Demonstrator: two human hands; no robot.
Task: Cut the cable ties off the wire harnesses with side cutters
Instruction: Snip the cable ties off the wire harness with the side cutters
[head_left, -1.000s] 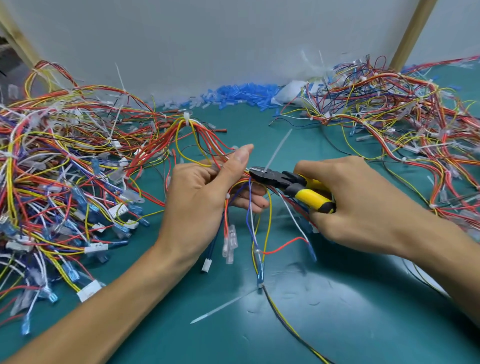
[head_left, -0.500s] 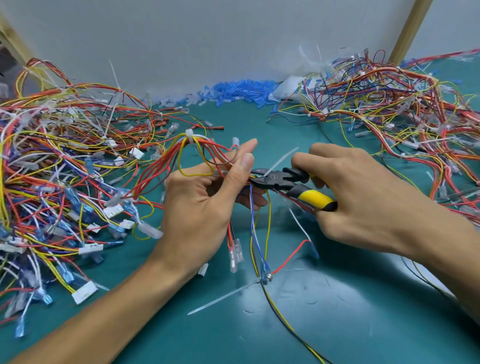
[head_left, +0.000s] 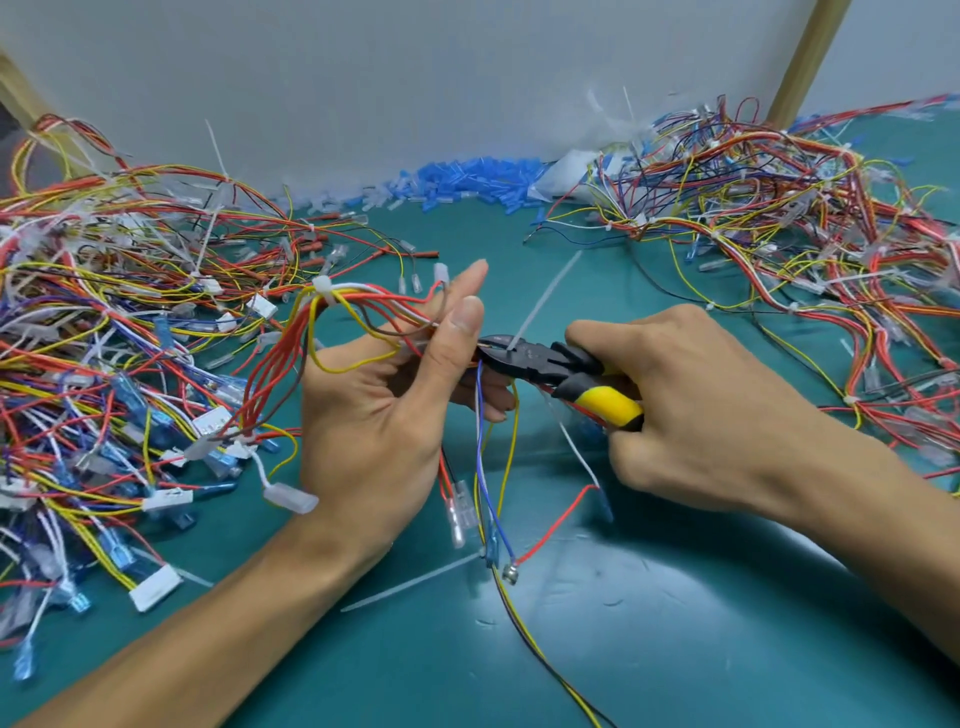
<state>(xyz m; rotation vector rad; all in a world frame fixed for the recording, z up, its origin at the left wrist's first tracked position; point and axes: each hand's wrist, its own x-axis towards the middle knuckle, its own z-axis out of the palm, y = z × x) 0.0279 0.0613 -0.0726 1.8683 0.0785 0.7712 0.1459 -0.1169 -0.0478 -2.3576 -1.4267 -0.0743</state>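
Observation:
My left hand (head_left: 384, 415) grips a wire harness (head_left: 358, 322) of red, yellow, white and brown wires above the green mat, thumb up beside the bundle. My right hand (head_left: 691, 410) holds black side cutters (head_left: 540, 364) with yellow grips, their jaws at the bundle just right of my left thumb. A white cable tie tail (head_left: 545, 299) sticks up from the jaws. Another white tie (head_left: 323, 288) wraps the harness loop at the upper left. Loose wire ends with clear and blue terminals (head_left: 462, 512) hang below my hands.
A big pile of harnesses (head_left: 104, 338) covers the left of the green mat (head_left: 675, 623), and another pile (head_left: 779, 218) fills the right back. Blue and clear terminal sleeves (head_left: 467, 179) lie along the white wall. A cut tie (head_left: 410, 582) lies on the mat in front.
My left hand has lifted and turned the harness, bringing its loop and white tie into view. The cutters stay at the bundle, with the tie tail still standing at the jaws.

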